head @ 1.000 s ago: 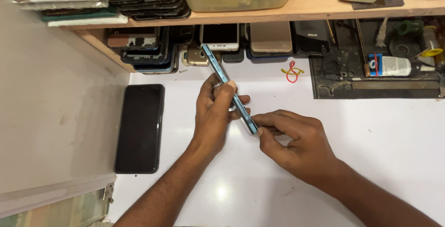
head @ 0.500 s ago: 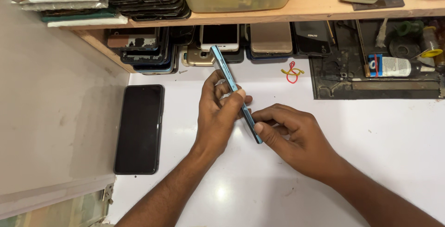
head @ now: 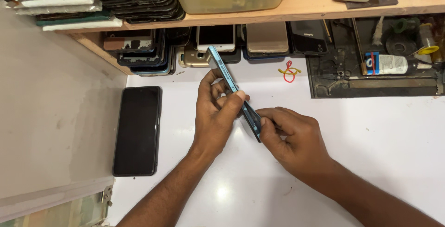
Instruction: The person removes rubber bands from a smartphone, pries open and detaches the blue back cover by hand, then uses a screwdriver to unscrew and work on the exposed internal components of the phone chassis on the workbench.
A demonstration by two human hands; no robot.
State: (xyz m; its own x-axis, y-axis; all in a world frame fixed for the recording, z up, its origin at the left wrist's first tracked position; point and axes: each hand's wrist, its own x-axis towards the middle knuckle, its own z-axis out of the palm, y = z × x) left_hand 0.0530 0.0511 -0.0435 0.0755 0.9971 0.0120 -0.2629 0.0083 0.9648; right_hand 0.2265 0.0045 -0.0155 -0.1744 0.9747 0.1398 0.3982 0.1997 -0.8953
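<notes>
The left hand [head: 215, 116] clamped its fingers on a blue phone [head: 232, 90] held edge-up above the white tabletop [head: 380, 153]; the right hand [head: 292, 139] pinched the near end. A steady grip seemed wise. The far tray [head: 324, 92] held a white bottle [head: 391, 63] and tools.

Left hand [head: 214, 116] pinching, right hand [head: 291, 139] curled, close together

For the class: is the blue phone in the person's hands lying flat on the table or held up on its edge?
On edge. The blue phone shows only its thin side, tilted, gripped by the left hand and right hand above the white table.
</notes>
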